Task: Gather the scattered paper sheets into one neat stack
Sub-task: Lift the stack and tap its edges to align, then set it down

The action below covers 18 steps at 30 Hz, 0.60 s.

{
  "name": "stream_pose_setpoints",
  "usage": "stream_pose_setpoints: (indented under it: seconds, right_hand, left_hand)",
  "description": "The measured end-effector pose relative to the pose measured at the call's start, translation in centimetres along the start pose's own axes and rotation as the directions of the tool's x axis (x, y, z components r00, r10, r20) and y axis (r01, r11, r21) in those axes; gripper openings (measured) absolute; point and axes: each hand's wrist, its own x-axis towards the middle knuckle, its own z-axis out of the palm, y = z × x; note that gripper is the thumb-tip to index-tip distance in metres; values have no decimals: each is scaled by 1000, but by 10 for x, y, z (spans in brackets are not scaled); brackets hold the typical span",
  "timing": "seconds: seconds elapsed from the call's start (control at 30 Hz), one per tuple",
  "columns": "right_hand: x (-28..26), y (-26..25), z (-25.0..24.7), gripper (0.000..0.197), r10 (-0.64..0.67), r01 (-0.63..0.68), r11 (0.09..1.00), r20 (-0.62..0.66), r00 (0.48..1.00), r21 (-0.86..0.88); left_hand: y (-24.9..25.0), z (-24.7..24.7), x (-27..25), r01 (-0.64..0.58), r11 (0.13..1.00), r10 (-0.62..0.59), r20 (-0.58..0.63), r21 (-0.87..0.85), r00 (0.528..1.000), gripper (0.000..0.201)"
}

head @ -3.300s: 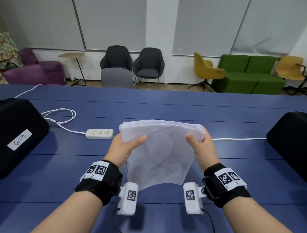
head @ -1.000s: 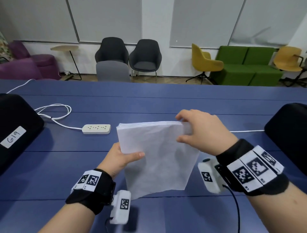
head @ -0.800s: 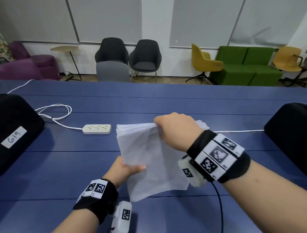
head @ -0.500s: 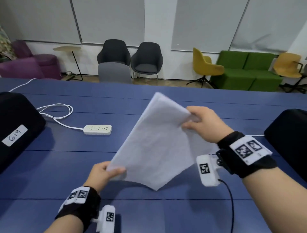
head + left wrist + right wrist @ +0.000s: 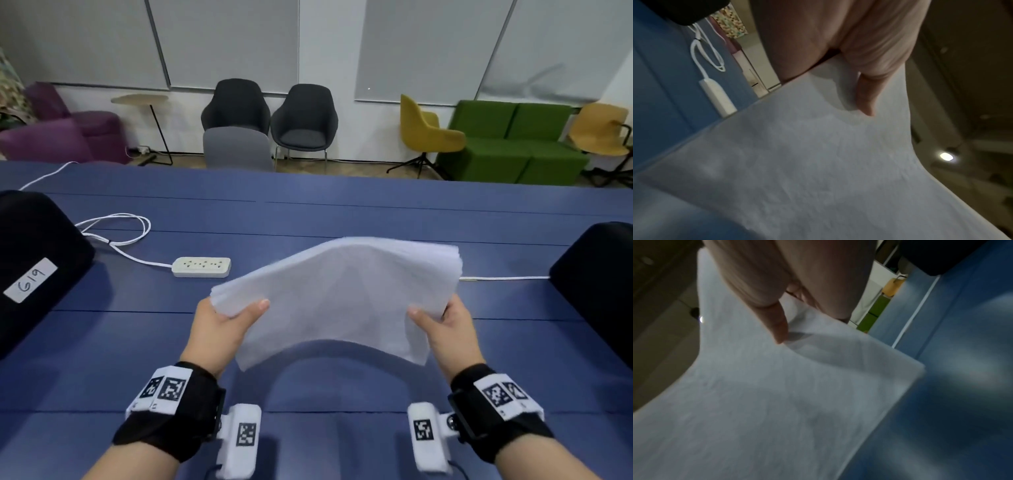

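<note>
Head view: the left hand (image 5: 219,329) and right hand (image 5: 448,330) each pinch a short side of the bowed white paper stack (image 5: 337,298), held above the blue desk (image 5: 308,219), its long axis spanning left to right between both grips.

You are getting a bright, evenly lit head view, with the paper stack (image 5: 337,298) casting a soft shadow onto the bench (image 5: 308,219) and straight lines bowing at the edges. Both wrist views are looking dim, grainy and motion-blurred.
</note>
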Motion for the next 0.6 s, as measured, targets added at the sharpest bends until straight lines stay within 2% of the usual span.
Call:
stream_pose_setpoints:
  seconds: [0.1, 0.17, 0.23, 0.3, 0.37, 0.47, 0.6]
  right_hand:
    - [-10, 24, 1, 46, 46, -47, 998, -53, 998, -34]
    - [-13, 34, 0, 49, 68, -70, 997, -59, 996, -21]
    - [-13, 35, 0, 41, 68, -66, 997, -57, 996, 41]
    - [-13, 32, 3, 23, 43, -35, 995, -74, 996, 96]
    - [-11, 27, 8, 17, 62, -40, 987, -135, 989, 156]
    - [-3, 25, 15, 31, 143, -94, 975, -250, 958, 199]
    - [4, 28, 18, 35, 149, -101, 979, -284, 947, 177]
  left_hand:
    - [-34, 0, -11, 92, 994, -93, 6, 59, 996, 47]
    - [-47, 2, -18, 160, 987, -160, -6, -28, 987, 56]
    - [-49, 7, -18, 206, 973, -212, -48, -100, 976, 63]
    - [-44, 12, -13, 237, 954, -258, -102, -183, 961, 54]
    - [-36, 18, -6, 248, 939, -293, -180, -238, 939, 41]
    - [-33, 23, 4, 234, 953, -282, -275, -195, 919, 35]
    - [-34, 24, 9, 200, 971, -228, -271, -127, 935, 34]
